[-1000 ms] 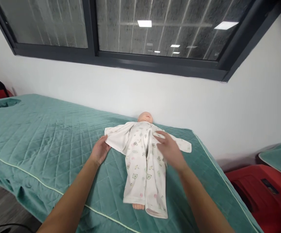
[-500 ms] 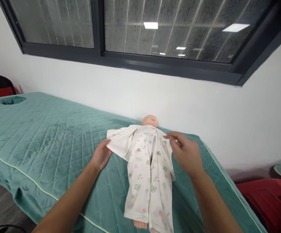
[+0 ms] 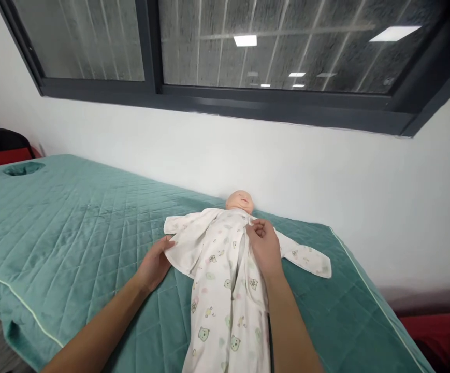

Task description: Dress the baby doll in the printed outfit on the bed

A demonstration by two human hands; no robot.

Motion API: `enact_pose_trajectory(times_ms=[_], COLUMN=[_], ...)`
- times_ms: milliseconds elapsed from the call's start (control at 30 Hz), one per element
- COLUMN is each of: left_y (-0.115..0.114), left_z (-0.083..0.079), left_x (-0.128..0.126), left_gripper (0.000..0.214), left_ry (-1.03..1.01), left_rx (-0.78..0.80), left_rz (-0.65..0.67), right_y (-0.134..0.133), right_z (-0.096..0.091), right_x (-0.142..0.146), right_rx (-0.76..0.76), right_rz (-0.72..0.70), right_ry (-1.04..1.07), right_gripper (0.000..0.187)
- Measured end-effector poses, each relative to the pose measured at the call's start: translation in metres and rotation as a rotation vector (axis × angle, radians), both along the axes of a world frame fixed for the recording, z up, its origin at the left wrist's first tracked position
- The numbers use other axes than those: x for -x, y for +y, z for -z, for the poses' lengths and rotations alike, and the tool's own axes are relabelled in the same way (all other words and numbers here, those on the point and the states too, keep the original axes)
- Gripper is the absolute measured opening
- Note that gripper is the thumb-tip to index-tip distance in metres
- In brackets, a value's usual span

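A baby doll (image 3: 240,201) lies on its back, head toward the wall, dressed in white printed baby clothes (image 3: 213,264) with small animal figures. My left hand (image 3: 155,263) pinches the edge of the open flap at the left side of the clothes, lifting it slightly. My right hand (image 3: 262,243) is closed at the upper chest opening, its fingertips on the fabric edge near the neck. One sleeve (image 3: 306,259) stretches out to the right past my right hand. The doll's feet are out of view.
The doll lies on a bed with a green quilted cover (image 3: 104,223), which has a face hole (image 3: 23,169) at its far left end. A white wall (image 3: 193,140) and a dark-framed window (image 3: 225,98) rise behind it. Red objects (image 3: 442,336) stand beyond the right edge.
My right hand has moved left onto the chest opening and pinches the cloth there. The right sleeve now shows fully. My left hand still holds its flap; the camera view has shifted slightly.
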State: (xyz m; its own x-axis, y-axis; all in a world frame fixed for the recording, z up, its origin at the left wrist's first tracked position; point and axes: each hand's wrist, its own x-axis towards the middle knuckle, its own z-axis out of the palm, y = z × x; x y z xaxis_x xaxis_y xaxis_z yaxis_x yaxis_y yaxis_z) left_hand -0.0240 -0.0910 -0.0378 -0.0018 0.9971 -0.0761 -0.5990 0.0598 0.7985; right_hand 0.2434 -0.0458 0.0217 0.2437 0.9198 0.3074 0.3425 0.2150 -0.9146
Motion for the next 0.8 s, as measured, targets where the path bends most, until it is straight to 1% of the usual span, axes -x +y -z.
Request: enact_pose_trajectory(times_ms=[33,100,167,200,233,267,300,333,367,400,467,567,600,633,700,767,800], left_y=[0.0,-0.002,-0.008,-0.011,-0.015,-0.018,-0.021,-0.021,-0.02,-0.016,0.0,0.039,0.053,0.067,0.09,0.105,0.109], left_z=[-0.006,-0.024,-0.046,-0.057,-0.067,-0.075,-0.081,-0.086,-0.088,-0.089,-0.089,-0.09,-0.09,-0.09,-0.09,-0.087,-0.084], left_x=[-0.006,-0.023,-0.042,-0.051,-0.059,-0.066,-0.072,-0.076,-0.078,-0.079,-0.08,-0.088,-0.093,-0.099,-0.112,-0.124,-0.128], left_gripper=[0.01,0.013,0.018,0.021,0.022,0.022,0.023,0.022,0.022,0.022,0.024,0.022,0.019,0.017,0.015,0.014,0.015], left_ry=[0.016,0.055,0.166,0.282,0.449,0.625,0.764,0.873,0.941,0.972,0.983,1.028,1.064,1.102,1.178,1.237,1.257], left_rx=[-0.013,-0.073,-0.197,-0.293,-0.408,-0.525,-0.622,-0.683,-0.706,-0.693,-0.622,-0.574,-0.57,-0.561,-0.532,-0.53,-0.537], left_rz=[0.001,0.002,0.033,0.069,0.159,0.29,0.382,0.439,0.453,0.414,0.252,-0.04,-0.103,-0.127,-0.058,0.008,0.01], right_y=[0.0,0.001,0.004,0.005,0.006,0.007,0.008,0.009,0.009,0.009,0.009,0.007,0.007,0.007,0.008,0.01,0.011], right_z=[-0.001,-0.002,0.0,0.002,0.004,0.005,0.006,0.007,0.007,0.007,0.006,0.004,0.004,0.004,0.004,0.005,0.005], right_x=[-0.001,-0.002,-0.004,-0.006,-0.007,-0.009,-0.011,-0.013,-0.013,-0.014,-0.012,-0.01,-0.009,-0.009,-0.011,-0.013,-0.014], right_rx=[0.004,0.019,0.043,0.052,0.056,0.055,0.053,0.054,0.061,0.072,0.104,0.13,0.131,0.133,0.143,0.162,0.172], right_rz=[0.004,0.004,-0.01,-0.02,-0.028,-0.034,-0.037,-0.042,-0.046,-0.048,-0.054,-0.048,-0.044,-0.038,-0.033,-0.035,-0.037], right_ry=[0.007,0.024,0.046,0.059,0.072,0.083,0.093,0.1,0.105,0.105,0.097,0.078,0.07,0.062,0.049,0.037,0.028], right_gripper=[0.026,0.031,0.035,0.035,0.035,0.035,0.034,0.033,0.033,0.033,0.034,0.037,0.039,0.039,0.04,0.037,0.036])
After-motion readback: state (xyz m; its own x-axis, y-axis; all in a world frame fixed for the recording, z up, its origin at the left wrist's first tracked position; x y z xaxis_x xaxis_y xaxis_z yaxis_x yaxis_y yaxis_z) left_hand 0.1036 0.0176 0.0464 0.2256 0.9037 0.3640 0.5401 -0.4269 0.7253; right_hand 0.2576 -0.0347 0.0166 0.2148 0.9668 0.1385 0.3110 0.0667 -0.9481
